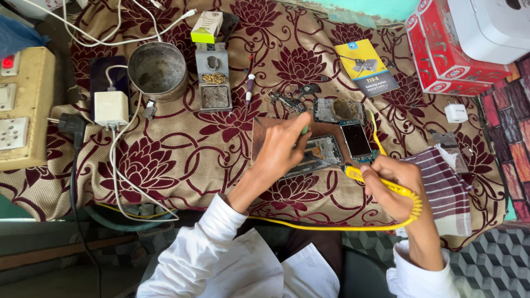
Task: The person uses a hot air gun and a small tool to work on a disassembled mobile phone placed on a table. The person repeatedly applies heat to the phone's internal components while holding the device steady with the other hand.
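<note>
- Currently, the step in hand appears to be soldering work on an opened phone body [317, 154], which lies on a brown board [265, 135] on the maroon floral cloth [193, 165], directly under both hands.
- Left hand [284, 146]: fingers closed in a pinch around a thin green-tipped tool [304, 130], probably tweezers. The tip points down at the upper edge of the phone body. Whether anything is caught in the tip cannot be told.
- Right hand [392, 185]: fingers wrapped fully around the yellow handle of a soldering iron [381, 182]. Its front end reaches toward the right edge of the phone body; the metal tip itself is too small to make out. The yellow cable [331, 226] loops back under the wrist and across the lap.
- Adjacent parts: a small circuit board with a dark screen [356, 140] lies just beside the phone body on its right; another opened phone back [338, 109] lies just above it.
- Accessories: a metal iron stand with brass cleaning wool [213, 83] and a round metal tin [158, 69] sit well apart, to the upper left. A striped cloth [441, 182] lies beside the right hand.
- Judged requirement for the next move: the tweezers must keep the part steady while the iron tip is brought to the joint, with the cable kept off the loose boards.
</note>
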